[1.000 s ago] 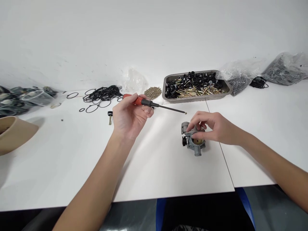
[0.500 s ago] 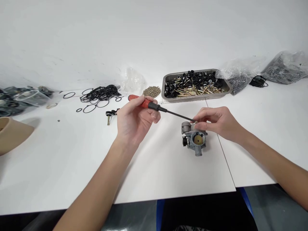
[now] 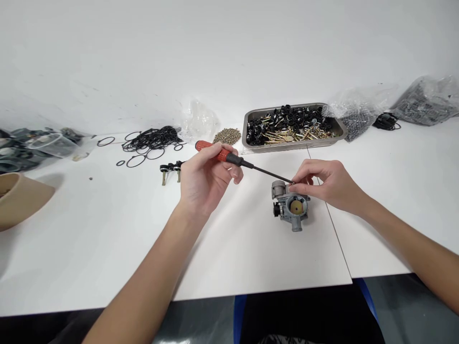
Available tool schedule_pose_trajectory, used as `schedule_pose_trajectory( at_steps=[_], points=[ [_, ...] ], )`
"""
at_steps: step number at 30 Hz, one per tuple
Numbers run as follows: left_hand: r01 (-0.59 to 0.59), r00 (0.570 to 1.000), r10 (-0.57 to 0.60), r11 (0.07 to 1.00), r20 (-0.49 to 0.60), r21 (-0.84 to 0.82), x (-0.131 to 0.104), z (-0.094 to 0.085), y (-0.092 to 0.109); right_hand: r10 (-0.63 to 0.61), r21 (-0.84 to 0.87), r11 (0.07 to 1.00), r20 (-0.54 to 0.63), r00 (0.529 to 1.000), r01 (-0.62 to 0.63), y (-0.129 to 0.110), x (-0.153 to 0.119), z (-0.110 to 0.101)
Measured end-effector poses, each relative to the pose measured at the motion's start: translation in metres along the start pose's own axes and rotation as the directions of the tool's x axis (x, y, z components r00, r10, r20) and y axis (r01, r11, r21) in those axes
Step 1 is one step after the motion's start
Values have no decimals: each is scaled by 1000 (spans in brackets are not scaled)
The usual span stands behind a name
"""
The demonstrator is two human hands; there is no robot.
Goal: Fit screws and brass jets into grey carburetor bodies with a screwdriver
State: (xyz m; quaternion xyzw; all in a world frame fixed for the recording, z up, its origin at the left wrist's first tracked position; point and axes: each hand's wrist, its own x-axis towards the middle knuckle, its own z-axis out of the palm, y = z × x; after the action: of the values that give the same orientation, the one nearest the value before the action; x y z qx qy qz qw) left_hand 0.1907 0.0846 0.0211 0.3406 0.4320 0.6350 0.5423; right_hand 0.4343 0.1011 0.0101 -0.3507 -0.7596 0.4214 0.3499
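Note:
My left hand (image 3: pixel 206 179) grips a screwdriver (image 3: pixel 229 157) by its red handle, with the black shaft slanting down to the right. The shaft's tip meets the fingertips of my right hand (image 3: pixel 324 184), which pinch something small at the tip, too small to name. Just below those fingers a grey metal carburetor body (image 3: pixel 290 206) stands on the white table (image 3: pixel 251 248), its round opening with a brass plate facing me.
A steel tray (image 3: pixel 339 126) of black and brass parts sits behind. Black O-rings (image 3: pixel 150 141), a heap of small brass pieces (image 3: pixel 227 136) and two bolts (image 3: pixel 170 171) lie at the left. Plastic bags (image 3: pixel 423 100) at far right; a tan container (image 3: pixel 21 196) at left edge.
My left hand moved the screwdriver right until its tip reached the carburetor top. My right hand lifted off the carburetor body and now pinches at the tip.

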Motion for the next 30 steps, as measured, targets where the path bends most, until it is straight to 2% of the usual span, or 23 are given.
schedule_pose_trajectory(
  at_steps=[6, 11, 15, 17, 20, 23, 26, 29, 30],
  points=[
    [-56, 998, 57, 998, -8, 26, -3, 1, 2, -35, -62, 997, -8, 999, 35, 2, -1, 0],
    [-220, 975, 220, 970, 17, 98, -17, 11, 9, -51, -133, 990, -26, 998, 47, 1, -2, 1],
    [-367, 930, 361, 917, 71, 153, -29, 27, 18, -53, -108, 993, -52, 997, 47, 1, -3, 1],
    [-441, 896, 420, 882, 147, 165, -30, 37, 24, -43, -42, 998, -81, 996, 40, 1, -2, 0],
    [-556, 817, 492, 809, 302, 188, -25, 50, 37, -8, 67, 998, -107, 994, 15, 1, -1, -5],
    [-612, 766, 489, 754, 418, 240, -17, 58, 51, 35, 155, 987, -42, 998, -28, 2, 1, -11],
    [-622, 770, 484, 715, 415, 321, -19, 65, 58, 23, 144, 989, 94, 995, -37, 5, 1, -18],
    [-598, 802, 507, 694, 317, 401, -34, 76, 57, -19, 48, 999, 220, 975, 9, 6, -1, -22],
    [-587, 808, 536, 695, 245, 416, -40, 80, 55, -29, 14, 1000, 248, 968, 26, 6, -2, -23]
  ],
)
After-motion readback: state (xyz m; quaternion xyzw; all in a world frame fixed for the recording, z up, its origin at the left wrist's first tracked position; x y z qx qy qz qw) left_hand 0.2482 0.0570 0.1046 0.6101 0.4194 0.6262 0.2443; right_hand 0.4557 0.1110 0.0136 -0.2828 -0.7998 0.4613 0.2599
